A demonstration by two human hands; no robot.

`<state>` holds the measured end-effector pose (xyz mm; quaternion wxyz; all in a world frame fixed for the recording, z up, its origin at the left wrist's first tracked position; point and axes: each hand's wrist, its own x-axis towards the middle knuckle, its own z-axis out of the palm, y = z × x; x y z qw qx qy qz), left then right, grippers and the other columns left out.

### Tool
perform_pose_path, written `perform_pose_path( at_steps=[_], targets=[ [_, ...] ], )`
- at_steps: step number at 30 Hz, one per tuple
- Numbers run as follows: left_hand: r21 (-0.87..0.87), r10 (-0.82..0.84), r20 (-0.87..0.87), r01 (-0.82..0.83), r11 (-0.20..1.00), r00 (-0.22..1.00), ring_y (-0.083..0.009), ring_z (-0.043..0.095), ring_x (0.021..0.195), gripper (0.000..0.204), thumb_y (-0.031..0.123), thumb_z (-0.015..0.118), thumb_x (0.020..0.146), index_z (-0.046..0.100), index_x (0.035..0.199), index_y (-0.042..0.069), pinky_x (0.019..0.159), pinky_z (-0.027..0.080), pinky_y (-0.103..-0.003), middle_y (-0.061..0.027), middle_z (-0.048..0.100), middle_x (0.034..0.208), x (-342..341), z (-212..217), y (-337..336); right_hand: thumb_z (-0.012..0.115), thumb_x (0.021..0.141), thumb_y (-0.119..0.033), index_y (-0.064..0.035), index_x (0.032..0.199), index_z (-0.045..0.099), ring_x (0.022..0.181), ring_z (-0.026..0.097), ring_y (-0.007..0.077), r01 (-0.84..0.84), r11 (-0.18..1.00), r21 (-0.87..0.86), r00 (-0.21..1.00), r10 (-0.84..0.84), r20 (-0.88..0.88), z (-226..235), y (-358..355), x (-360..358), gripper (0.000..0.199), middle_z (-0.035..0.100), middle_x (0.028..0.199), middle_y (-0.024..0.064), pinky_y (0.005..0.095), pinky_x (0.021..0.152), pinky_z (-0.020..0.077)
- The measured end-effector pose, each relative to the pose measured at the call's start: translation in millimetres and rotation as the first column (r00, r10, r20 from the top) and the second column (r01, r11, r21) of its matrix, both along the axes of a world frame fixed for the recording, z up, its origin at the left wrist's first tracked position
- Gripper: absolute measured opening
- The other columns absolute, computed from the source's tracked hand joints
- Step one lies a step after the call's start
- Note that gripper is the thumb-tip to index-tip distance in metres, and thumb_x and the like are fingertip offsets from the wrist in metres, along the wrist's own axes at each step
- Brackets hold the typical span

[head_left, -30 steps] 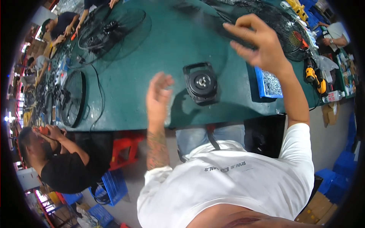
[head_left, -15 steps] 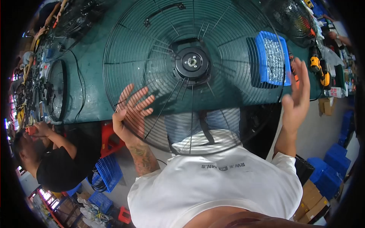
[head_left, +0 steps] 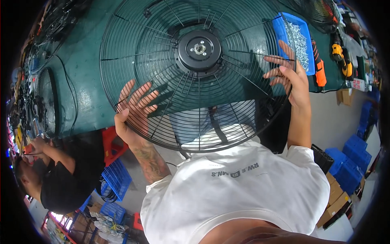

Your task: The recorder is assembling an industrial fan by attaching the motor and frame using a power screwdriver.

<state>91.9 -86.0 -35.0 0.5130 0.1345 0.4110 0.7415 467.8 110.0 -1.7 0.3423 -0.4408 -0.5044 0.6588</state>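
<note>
A large round black wire fan guard (head_left: 199, 122) lies partly on the green worktable (head_left: 85, 97), its near edge jutting out towards my white shirt. At its centre sits a black round fan motor (head_left: 199, 49) with a shaft and several small bolts. My left hand (head_left: 132, 114) grips the near-left rim, thumb outside and spread fingers behind the wires. On the right rim is my right hand (head_left: 297, 83), its thumb over the edge and fingers behind the wires. Beyond that hand stands a blue tray (head_left: 280, 28) of silver screws (head_left: 298, 42).
An orange power screwdriver (head_left: 320, 73) lies right of the tray, and a yellow drill (head_left: 336, 52) farther right. Another wire guard (head_left: 48, 101) stands at left beside a black cable (head_left: 73, 89). A co-worker in black (head_left: 57, 183) sits at left near a blue crate (head_left: 116, 179).
My right hand has come from beside the guard onto its right rim. The guard appears slightly higher and farther left in view; my left hand stays on its rim.
</note>
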Motion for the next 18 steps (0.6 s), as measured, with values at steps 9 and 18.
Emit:
perform_pose_path(
  at_steps=[9,18],
  targets=[
    [-0.088,-0.065,-0.107,0.056,0.995,0.992,-0.0441,0.068,0.107,0.080,0.038,0.050,0.092,0.028,0.147,-0.016,0.071,0.066,-0.042,-0.0412,0.056,0.127,-9.5,-12.3,0.5,0.049,0.095,-0.007,0.0009,0.159,0.018,0.082,0.074,0.0288,0.009,0.994,-0.106,1.000,-0.007,0.021,-11.0,-20.1,-0.2,0.072,0.067,0.119,0.0248,0.0309,0.064,0.0591],
    [-0.111,-0.023,-0.137,0.008,0.994,0.990,-0.0411,0.069,0.104,0.078,0.052,0.028,0.105,0.028,0.150,-0.012,0.073,0.065,-0.039,-0.0368,0.056,0.130,-24.9,-8.6,9.6,0.050,0.093,-0.006,0.0003,0.159,0.016,0.081,0.074,0.0266,0.058,0.996,-0.067,0.998,-0.056,0.025,-7.0,-55.6,-0.9,0.075,0.065,0.118,0.0256,0.0292,0.063,0.0586]
  ],
)
